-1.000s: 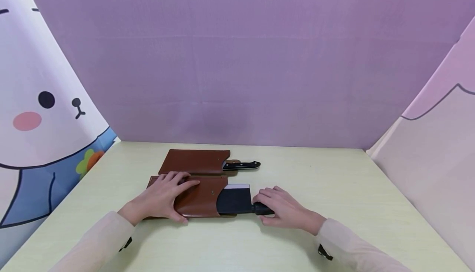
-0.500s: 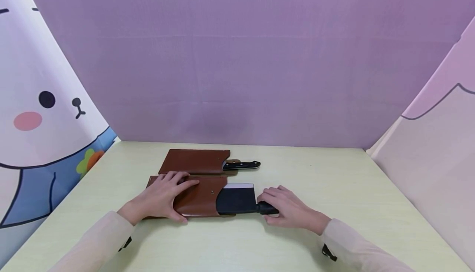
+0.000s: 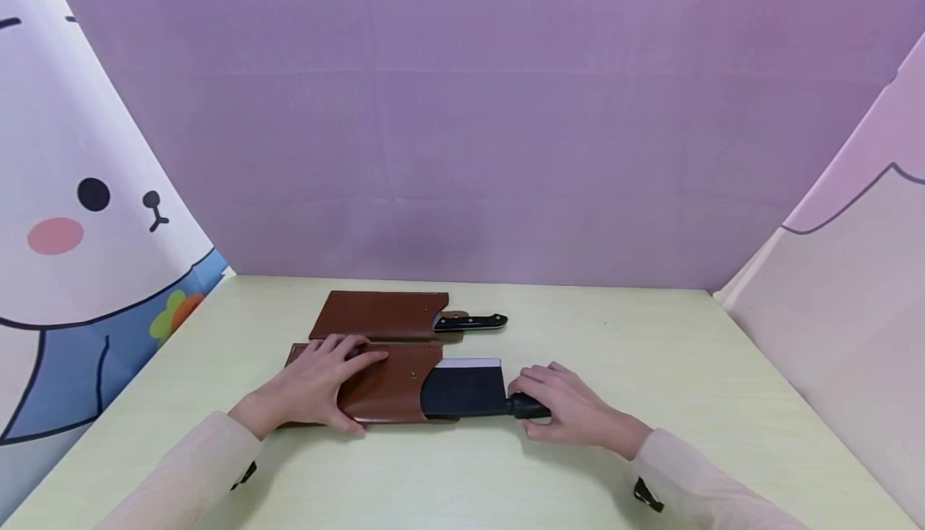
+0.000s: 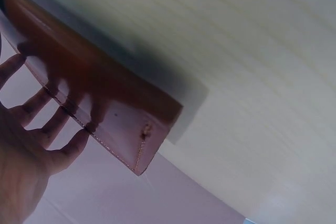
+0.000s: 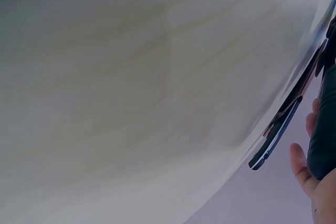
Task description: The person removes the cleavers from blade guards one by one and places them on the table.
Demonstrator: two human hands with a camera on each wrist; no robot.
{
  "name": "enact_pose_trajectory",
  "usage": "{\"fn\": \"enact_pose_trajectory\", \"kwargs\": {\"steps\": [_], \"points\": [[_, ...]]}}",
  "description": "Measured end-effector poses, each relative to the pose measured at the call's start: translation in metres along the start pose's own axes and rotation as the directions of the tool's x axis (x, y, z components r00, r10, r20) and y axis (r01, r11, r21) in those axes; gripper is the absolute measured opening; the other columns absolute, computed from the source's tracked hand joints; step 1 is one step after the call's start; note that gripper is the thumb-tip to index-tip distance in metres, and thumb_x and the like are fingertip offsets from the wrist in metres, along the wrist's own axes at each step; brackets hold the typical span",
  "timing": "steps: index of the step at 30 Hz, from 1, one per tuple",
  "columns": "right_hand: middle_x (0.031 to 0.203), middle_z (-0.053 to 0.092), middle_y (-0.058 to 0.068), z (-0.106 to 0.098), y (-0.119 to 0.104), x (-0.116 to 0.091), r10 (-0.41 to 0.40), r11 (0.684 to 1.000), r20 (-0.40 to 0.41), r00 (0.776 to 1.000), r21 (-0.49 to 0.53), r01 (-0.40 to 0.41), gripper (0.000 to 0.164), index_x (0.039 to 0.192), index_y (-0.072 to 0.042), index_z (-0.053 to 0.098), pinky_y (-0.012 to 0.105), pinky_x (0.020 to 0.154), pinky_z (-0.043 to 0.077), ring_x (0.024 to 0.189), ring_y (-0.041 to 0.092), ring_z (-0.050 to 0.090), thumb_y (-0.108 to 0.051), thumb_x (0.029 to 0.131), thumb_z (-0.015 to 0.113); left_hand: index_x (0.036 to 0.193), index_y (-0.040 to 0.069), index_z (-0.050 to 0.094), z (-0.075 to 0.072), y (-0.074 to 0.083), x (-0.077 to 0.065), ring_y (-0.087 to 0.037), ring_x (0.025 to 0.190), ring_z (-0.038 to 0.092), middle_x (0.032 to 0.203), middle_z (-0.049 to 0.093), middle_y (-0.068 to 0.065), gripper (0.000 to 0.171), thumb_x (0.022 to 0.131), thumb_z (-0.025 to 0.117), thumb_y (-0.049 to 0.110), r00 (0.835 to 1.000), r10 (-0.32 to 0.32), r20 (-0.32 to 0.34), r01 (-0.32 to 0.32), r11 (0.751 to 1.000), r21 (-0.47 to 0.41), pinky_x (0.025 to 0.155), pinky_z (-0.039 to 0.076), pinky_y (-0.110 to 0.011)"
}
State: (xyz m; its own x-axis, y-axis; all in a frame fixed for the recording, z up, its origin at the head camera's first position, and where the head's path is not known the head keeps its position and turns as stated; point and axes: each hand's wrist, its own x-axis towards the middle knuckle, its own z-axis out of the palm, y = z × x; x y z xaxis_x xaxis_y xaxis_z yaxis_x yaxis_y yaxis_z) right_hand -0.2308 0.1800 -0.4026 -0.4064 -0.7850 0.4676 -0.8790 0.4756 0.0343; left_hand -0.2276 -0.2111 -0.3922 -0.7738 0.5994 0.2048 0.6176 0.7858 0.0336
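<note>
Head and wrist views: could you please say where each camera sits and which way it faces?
Head: worn on the head, forward and down at the table; left hand, right hand and sleeves show.
Left wrist: worn there, facing the front sheath; part of the left hand shows.
Right wrist: worn there, looking across the table; part of the right hand shows.
Shared: head and right wrist views both show the cleaver handle and rear knife's handle.

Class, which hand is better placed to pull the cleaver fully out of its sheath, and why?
Probably the right hand: it holds the black handle of the cleaver, which sticks partly out of the nearer brown sheath. The left hand rests on that sheath, seemingly better placed to steady it.
</note>
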Motion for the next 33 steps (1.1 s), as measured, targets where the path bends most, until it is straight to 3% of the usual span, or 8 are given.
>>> {"fn": "enact_pose_trajectory", "kwargs": {"steps": [33], "points": [[0.086, 0.057, -0.015, -0.011, 0.011, -0.018, 0.039, 0.999, -0.044, 0.998, -0.013, -0.039, 0.038, 0.094, -0.019, 0.060, 0.017, 0.062, 0.034, 0.072, -0.001, 0.047, -0.023, 0.058, 0.071, 0.137, 0.027, 0.042, 0.002, -0.007, -0.003, -0.029, 0.116, 0.040, 0.132, 0.042, -0.007, 0.102, 0.052, 0.061, 0.081, 1.000, -0.012, -0.002, 0.012, 1.000, 0.006, 0.088, 0.039, -0.056]]}}
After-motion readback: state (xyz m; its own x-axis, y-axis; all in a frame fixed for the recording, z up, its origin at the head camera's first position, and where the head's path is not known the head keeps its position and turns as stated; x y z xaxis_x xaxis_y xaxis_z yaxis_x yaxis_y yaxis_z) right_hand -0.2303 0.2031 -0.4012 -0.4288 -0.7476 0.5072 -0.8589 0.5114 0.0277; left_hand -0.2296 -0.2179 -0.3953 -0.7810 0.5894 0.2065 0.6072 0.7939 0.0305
